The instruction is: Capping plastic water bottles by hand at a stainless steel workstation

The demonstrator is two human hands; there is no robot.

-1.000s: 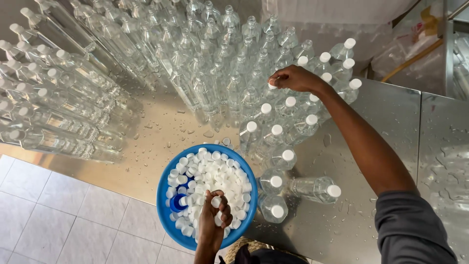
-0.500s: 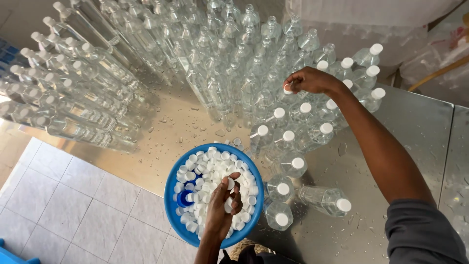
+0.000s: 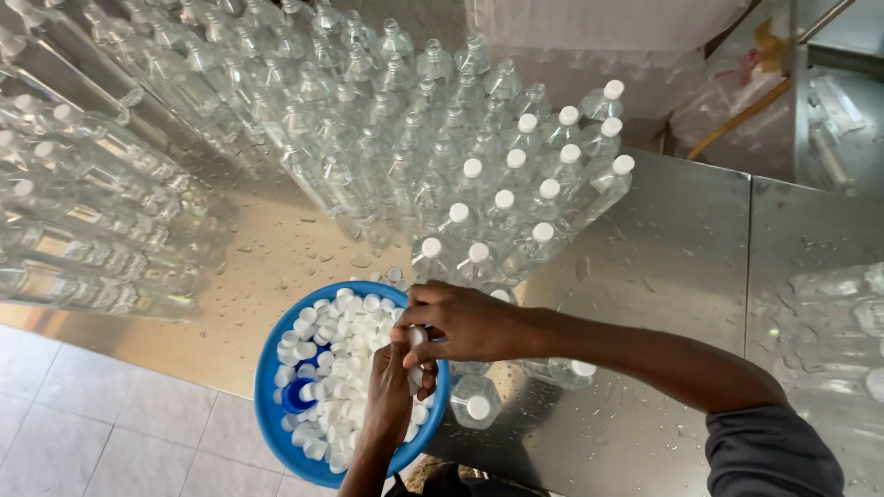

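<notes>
A blue bowl [image 3: 276, 368] full of white caps [image 3: 336, 340] sits at the near edge of a wet steel table [image 3: 663, 267]. My left hand [image 3: 391, 391] is over the bowl, cupped around a few white caps. My right hand [image 3: 460, 322] reaches across to it and pinches one white cap [image 3: 416, 337] at the left hand's fingertips. Just behind the bowl stand clear plastic bottles: capped ones [image 3: 516, 198] on the right, uncapped ones [image 3: 368, 110] further back and to the left.
More clear bottles [image 3: 83, 184] lie stacked on their sides at the left of the table. Two capped bottles [image 3: 479, 405] stand right of the bowl near my forearm. Plastic bags [image 3: 718, 101] sit behind the table. White floor tiles [image 3: 110, 423] show below the edge.
My right hand has left the capped bottles at the back and come down to the bowl, meeting my left hand. The left hand has lifted slightly with caps in it.
</notes>
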